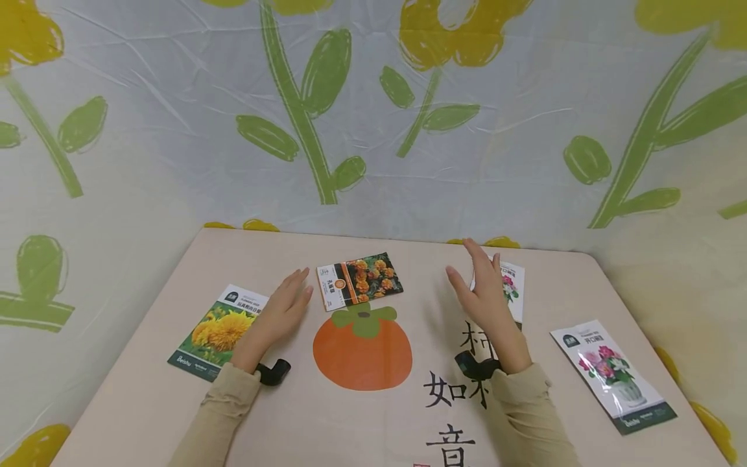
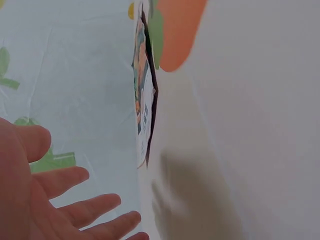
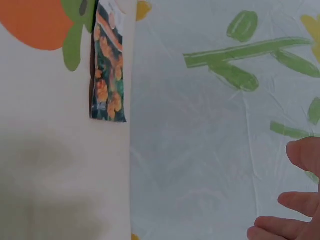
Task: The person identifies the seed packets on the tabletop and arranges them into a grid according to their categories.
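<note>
In the head view my left hand (image 1: 281,312) hovers beside a seed packet with orange flowers (image 1: 364,280), its fingers extended and holding nothing. Under the left forearm lies a packet with a yellow flower (image 1: 224,327), partly covered. My right hand (image 1: 486,292) is raised with fingers spread, holding nothing. Behind it, a packet with pink flowers (image 1: 513,285) is partly hidden. In the left wrist view the relaxed fingers (image 2: 100,210) show near the orange-flower packet (image 2: 145,95). The right wrist view has the fingers (image 3: 285,225) at its lower right, apart from that packet (image 3: 109,70).
Another pink-flower packet (image 1: 613,376) lies at the right side of the table (image 1: 338,428). The tabletop carries a printed orange persimmon (image 1: 363,353) and black written characters (image 1: 446,389). A cloth with green stems and yellow flowers (image 1: 373,194) hangs behind.
</note>
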A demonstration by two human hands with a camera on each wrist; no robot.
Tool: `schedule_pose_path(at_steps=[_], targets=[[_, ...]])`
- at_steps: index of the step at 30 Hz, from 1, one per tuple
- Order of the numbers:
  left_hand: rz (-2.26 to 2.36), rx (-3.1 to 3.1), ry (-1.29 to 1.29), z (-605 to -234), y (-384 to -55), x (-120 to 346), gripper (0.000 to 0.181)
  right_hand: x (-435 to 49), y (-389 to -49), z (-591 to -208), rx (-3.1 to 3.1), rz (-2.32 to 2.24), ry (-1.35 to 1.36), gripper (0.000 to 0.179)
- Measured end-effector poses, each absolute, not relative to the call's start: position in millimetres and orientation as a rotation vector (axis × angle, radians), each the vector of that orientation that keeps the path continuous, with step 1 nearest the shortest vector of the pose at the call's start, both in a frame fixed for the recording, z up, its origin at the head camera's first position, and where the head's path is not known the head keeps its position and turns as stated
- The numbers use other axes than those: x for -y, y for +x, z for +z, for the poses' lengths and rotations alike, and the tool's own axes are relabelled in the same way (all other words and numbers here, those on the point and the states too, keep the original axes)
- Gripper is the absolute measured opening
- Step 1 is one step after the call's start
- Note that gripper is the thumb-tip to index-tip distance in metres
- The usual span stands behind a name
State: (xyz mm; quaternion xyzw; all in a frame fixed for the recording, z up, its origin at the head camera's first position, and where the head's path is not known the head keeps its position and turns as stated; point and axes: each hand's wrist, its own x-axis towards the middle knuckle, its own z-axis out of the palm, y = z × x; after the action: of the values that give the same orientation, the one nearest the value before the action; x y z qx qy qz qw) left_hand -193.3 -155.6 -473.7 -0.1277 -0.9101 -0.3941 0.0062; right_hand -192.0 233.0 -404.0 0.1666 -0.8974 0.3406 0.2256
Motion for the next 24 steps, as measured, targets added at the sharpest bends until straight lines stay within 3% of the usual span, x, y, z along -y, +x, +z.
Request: schedule_pose_path(at_steps=[14, 24], targets=[[-1.602, 2.683, -0.334, -480.6, -213.7, 143.4, 0.05, -193.5, -212.6, -394.2, 2.44, 1.175, 0.445, 0.06], [-1.698, 2.609, -0.255, -486.9, -222.0, 128.1, 0.047, -172.2, -220.5, -409.8, 2.494, 1.39, 0.318, 0.06]])
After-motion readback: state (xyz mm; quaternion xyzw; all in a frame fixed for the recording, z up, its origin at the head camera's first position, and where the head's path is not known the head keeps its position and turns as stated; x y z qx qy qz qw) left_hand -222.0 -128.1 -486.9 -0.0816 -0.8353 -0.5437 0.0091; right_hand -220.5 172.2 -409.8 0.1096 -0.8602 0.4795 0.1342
